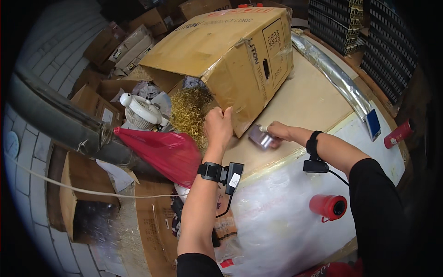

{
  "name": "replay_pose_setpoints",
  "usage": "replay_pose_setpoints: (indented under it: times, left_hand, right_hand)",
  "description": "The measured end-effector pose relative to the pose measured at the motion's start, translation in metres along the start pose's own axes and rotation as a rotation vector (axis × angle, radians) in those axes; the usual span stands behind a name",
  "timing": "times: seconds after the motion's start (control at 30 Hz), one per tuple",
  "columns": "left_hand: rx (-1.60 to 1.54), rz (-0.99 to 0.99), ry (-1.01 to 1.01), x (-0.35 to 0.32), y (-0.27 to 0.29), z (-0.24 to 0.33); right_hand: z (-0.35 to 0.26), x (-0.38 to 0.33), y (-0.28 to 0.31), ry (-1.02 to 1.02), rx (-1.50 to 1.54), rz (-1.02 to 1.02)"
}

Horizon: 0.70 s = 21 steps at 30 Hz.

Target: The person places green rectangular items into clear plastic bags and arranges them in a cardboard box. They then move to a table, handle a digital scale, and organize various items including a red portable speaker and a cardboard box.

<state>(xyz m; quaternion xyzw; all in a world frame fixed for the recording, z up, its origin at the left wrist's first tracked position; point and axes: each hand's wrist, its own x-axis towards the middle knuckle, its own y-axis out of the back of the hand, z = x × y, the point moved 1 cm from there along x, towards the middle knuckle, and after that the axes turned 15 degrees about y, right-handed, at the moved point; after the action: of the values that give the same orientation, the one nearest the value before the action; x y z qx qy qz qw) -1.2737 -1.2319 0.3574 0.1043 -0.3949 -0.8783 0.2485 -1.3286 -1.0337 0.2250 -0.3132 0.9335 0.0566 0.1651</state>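
Observation:
A large brown cardboard box [249, 78] lies on its side on the table, its open end toward the left. Gold wiry shreds [188, 111] spill at that opening. My left hand [218, 127] is closed at the box's lower front edge, thumb up, and seems to grip the cardboard; its fingertips are hidden. To the right, just off the box's bottom corner, my right hand [278, 132] closes around a silvery-purple object [261, 137] with a pale round end. Motion blurs that object, so its kind is unclear. Each wrist wears a black strap with a small device.
A red plastic bag [161, 150] and a white fan [140, 113] are left of my left hand. On the table stand a red bottle [328, 206], a red can [399, 134] and a blue-screened phone [373, 123] beside a foil-wrapped strip [334, 69]. A cord [92, 190] crosses the left.

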Motion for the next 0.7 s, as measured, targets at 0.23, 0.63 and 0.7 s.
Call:
replay_pose_setpoints:
  times: [0.23,0.63,0.7]
  left_hand:
    - [0.003,-0.061,-0.006,-0.002,-0.004,-0.005]
    - [-0.009,-0.124,-0.115,-0.031,-0.001,-0.025]
    - [-0.025,-0.247,-0.124,-0.053,0.003,-0.030]
  right_hand:
    - [0.024,0.031,-0.026,0.226,-0.342,0.178]
    - [-0.042,-0.086,0.050,0.082,-0.675,-0.044]
    - [-0.044,-0.128,0.074,0.069,-0.683,-0.013]
